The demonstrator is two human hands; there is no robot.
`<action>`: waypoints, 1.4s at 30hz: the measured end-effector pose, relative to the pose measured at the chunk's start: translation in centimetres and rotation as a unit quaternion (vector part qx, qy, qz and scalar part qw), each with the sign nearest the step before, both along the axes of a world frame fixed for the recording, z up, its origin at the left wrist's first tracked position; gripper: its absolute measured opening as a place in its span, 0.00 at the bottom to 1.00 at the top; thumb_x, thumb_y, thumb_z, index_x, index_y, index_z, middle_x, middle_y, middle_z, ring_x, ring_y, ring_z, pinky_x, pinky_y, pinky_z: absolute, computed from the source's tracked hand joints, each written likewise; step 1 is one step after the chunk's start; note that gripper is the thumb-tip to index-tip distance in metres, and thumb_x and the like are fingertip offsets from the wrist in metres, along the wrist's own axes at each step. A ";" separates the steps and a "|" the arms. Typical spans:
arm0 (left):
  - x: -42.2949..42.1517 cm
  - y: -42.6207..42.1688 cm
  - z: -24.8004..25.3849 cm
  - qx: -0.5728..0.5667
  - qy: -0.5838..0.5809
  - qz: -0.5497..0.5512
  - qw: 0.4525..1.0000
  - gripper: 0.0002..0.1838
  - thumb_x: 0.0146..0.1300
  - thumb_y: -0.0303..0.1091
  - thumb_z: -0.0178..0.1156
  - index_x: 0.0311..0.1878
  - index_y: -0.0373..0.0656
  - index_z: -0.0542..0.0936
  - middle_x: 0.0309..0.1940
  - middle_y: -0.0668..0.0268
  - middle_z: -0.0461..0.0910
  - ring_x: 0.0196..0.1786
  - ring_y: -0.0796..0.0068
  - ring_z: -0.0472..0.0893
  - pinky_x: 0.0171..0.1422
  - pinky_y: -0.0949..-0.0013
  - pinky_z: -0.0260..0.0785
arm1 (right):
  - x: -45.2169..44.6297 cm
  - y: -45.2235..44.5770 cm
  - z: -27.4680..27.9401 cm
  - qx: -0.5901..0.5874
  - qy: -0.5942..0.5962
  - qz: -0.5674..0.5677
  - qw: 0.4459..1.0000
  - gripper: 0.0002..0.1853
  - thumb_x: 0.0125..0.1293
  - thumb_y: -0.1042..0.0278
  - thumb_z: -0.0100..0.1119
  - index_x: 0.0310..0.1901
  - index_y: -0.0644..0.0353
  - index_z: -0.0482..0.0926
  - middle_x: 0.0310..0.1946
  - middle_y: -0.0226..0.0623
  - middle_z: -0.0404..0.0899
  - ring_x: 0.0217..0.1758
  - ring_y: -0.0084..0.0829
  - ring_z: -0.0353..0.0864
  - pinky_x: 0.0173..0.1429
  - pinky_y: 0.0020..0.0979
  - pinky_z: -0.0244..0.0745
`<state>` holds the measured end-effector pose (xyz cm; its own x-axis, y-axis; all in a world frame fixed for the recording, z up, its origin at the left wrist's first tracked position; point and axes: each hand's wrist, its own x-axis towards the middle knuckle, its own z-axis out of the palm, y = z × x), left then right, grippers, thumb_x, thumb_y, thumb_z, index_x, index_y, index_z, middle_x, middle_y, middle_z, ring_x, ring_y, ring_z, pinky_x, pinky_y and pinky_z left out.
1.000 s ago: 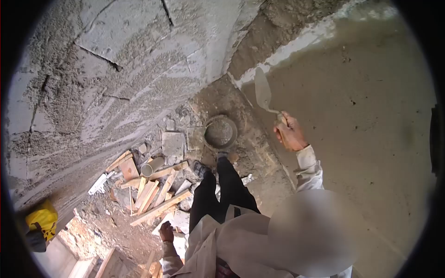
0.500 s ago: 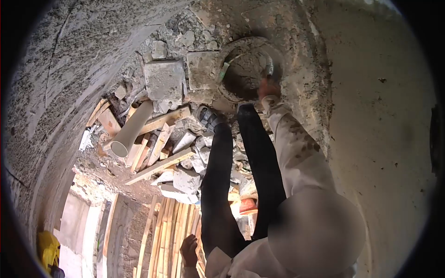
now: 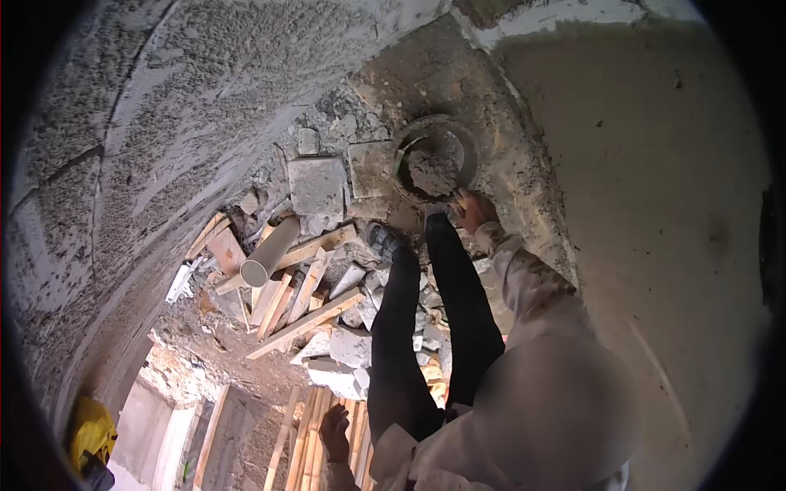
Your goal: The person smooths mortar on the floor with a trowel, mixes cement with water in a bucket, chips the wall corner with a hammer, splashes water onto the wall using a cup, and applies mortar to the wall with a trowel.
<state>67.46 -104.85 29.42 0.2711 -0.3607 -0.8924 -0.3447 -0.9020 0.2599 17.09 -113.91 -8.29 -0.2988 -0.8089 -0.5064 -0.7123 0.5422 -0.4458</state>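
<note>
My right hand [image 3: 476,211] is closed around the handle of a trowel at the near rim of a round bucket [image 3: 469,155]. A heap of wet grey mortar [image 3: 434,173] lies over the trowel's blade and hides most of it. The bucket stands on the ground just beyond my feet, its inside smeared with mortar. Low beside my left thigh hangs my left hand [image 3: 334,432], holding nothing, its fingers loosely bent and apart.
Square concrete slabs [image 3: 318,186] lie left of the bucket. A wide pipe [image 3: 274,245], timber offcuts [image 3: 307,323] and rubble surround my feet. Long boards [image 3: 315,438] lie at lower left, with a yellow bag [image 3: 92,434] farther left. A rough wall [image 3: 205,90] and a smooth plastered wall [image 3: 655,204] flank me.
My right hand has drawn back from inside the bucket's right edge, and a heap of mortar is now raised on the trowel. The whole view has shifted with my head.
</note>
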 end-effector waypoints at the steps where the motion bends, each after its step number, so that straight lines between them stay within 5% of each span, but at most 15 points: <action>1: 0.6 0.0 0.4 -0.026 0.017 -0.005 0.999 0.20 0.61 0.23 0.59 0.58 0.34 0.76 0.53 0.58 0.81 0.56 0.65 0.80 0.63 0.64 0.72 | -0.3 -0.5 3.7 0.002 0.003 -0.007 1.000 0.22 0.62 0.56 0.65 0.54 0.58 0.76 0.37 0.51 0.83 0.41 0.55 0.82 0.43 0.51 0.76; 10: 4.4 -1.3 0.8 -0.195 0.029 -0.160 0.967 0.18 0.54 0.24 0.61 0.49 0.35 0.82 0.45 0.54 0.85 0.49 0.61 0.84 0.56 0.63 0.76 | -1.6 -5.6 44.4 -0.075 0.047 0.013 0.996 0.25 0.61 0.56 0.66 0.58 0.55 0.74 0.42 0.53 0.83 0.47 0.56 0.81 0.49 0.51 0.76; 13: 4.1 -3.3 -1.6 -0.267 0.041 -0.179 0.946 0.16 0.50 0.24 0.63 0.45 0.35 0.83 0.41 0.57 0.85 0.47 0.64 0.84 0.55 0.63 0.76 | -1.3 -7.3 59.3 -0.119 0.110 0.100 0.982 0.23 0.64 0.56 0.63 0.59 0.53 0.72 0.40 0.48 0.82 0.45 0.53 0.82 0.47 0.51 0.76; 14: 5.5 -3.3 -6.3 -0.306 0.051 -0.186 0.932 0.16 0.50 0.24 0.63 0.44 0.35 0.83 0.40 0.57 0.86 0.44 0.62 0.85 0.54 0.63 0.76 | -1.5 -8.1 63.4 -0.151 0.137 0.145 0.968 0.23 0.65 0.55 0.62 0.58 0.55 0.72 0.41 0.48 0.82 0.45 0.53 0.82 0.48 0.51 0.75; 15: 5.1 -4.9 -5.4 -0.199 0.038 -0.272 0.941 0.11 0.66 0.36 0.57 0.48 0.47 0.83 0.45 0.63 0.85 0.52 0.68 0.81 0.57 0.68 0.74 | -1.4 -8.6 67.5 -0.174 0.160 0.192 0.953 0.23 0.66 0.54 0.61 0.57 0.56 0.71 0.42 0.48 0.81 0.45 0.52 0.81 0.48 0.52 0.75; 16: 5.1 -7.2 -11.4 -0.288 -0.056 -0.506 0.811 0.15 0.67 0.40 0.53 0.52 0.50 0.82 0.52 0.66 0.83 0.61 0.72 0.76 0.65 0.70 0.67 | -1.4 -9.5 74.4 -0.223 0.175 0.252 0.925 0.23 0.66 0.54 0.61 0.57 0.57 0.71 0.42 0.48 0.81 0.45 0.53 0.81 0.49 0.52 0.75; 18: 4.4 -8.5 -12.3 -0.259 -0.203 -0.672 0.664 0.18 0.66 0.44 0.51 0.56 0.55 0.81 0.56 0.69 0.81 0.66 0.77 0.71 0.69 0.72 0.62 | 0.1 -10.8 84.3 -0.268 0.137 0.375 0.877 0.22 0.66 0.53 0.61 0.55 0.59 0.72 0.42 0.50 0.80 0.45 0.53 0.81 0.49 0.53 0.74; 19: 4.9 -9.4 -13.5 -0.392 -0.143 -0.644 0.641 0.18 0.63 0.44 0.55 0.54 0.54 0.83 0.55 0.64 0.82 0.62 0.64 0.76 0.67 0.64 0.67 | 1.2 -10.9 88.5 -0.260 0.143 0.402 0.866 0.21 0.67 0.53 0.61 0.52 0.60 0.71 0.40 0.49 0.79 0.45 0.53 0.80 0.48 0.52 0.74; 24: 2.3 -9.9 -15.1 -0.424 -0.054 -0.358 0.830 0.19 0.60 0.46 0.58 0.49 0.45 0.83 0.45 0.54 0.84 0.51 0.53 0.82 0.57 0.55 0.73 | 3.9 -11.8 104.0 -0.187 0.089 0.498 0.842 0.24 0.67 0.52 0.62 0.47 0.68 0.72 0.29 0.50 0.79 0.38 0.55 0.80 0.40 0.47 0.74; 30: 0.5 -9.0 -14.6 -0.351 -0.134 -0.401 0.835 0.18 0.59 0.43 0.59 0.49 0.45 0.83 0.45 0.54 0.85 0.50 0.54 0.82 0.57 0.56 0.74 | -4.2 -14.9 109.9 -0.102 -0.102 0.365 0.920 0.21 0.69 0.50 0.62 0.43 0.64 0.72 0.24 0.36 0.75 0.17 0.22 0.70 0.24 0.30 0.70; 33: 0.2 -8.5 -13.9 -0.327 -0.126 -0.401 0.846 0.18 0.57 0.39 0.59 0.49 0.43 0.83 0.44 0.54 0.85 0.49 0.55 0.83 0.56 0.57 0.74 | -14.6 -18.5 107.0 -0.166 -0.386 0.178 0.890 0.16 0.73 0.55 0.57 0.41 0.62 0.71 0.23 0.27 0.69 0.15 0.14 0.67 0.14 0.17 0.63; 34: 0.3 -8.4 -13.7 -0.321 -0.126 -0.404 0.847 0.17 0.56 0.38 0.60 0.48 0.43 0.83 0.43 0.54 0.85 0.48 0.55 0.83 0.56 0.58 0.74 | -19.1 -19.7 106.8 -0.209 -0.362 0.128 0.899 0.16 0.74 0.54 0.55 0.38 0.59 0.69 0.23 0.26 0.69 0.15 0.13 0.66 0.15 0.18 0.65; 36: 1.1 -8.0 -13.4 -0.303 -0.126 -0.409 0.852 0.17 0.55 0.36 0.60 0.48 0.41 0.83 0.43 0.54 0.85 0.47 0.56 0.83 0.55 0.58 0.75 | -24.5 -19.1 107.3 -0.389 -0.125 -0.103 0.907 0.15 0.75 0.52 0.52 0.38 0.53 0.65 0.24 0.22 0.68 0.13 0.11 0.61 0.13 0.16 0.63; 39: 0.9 -7.4 -13.1 -0.275 -0.125 -0.420 0.856 0.16 0.54 0.32 0.61 0.47 0.39 0.83 0.42 0.55 0.85 0.46 0.57 0.84 0.55 0.59 0.75 | -20.9 -10.5 109.2 -0.580 -0.031 -0.105 0.807 0.17 0.75 0.49 0.51 0.38 0.54 0.66 0.23 0.21 0.65 0.15 0.10 0.63 0.14 0.16 0.64; 42: 2.2 -6.7 -11.8 -0.251 -0.135 -0.435 0.854 0.16 0.52 0.29 0.62 0.46 0.37 0.83 0.41 0.55 0.86 0.45 0.58 0.84 0.54 0.60 0.76 | -18.6 -7.4 103.3 -0.564 -0.022 -0.156 0.810 0.15 0.75 0.51 0.53 0.41 0.56 0.69 0.21 0.21 0.65 0.13 0.10 0.63 0.13 0.17 0.64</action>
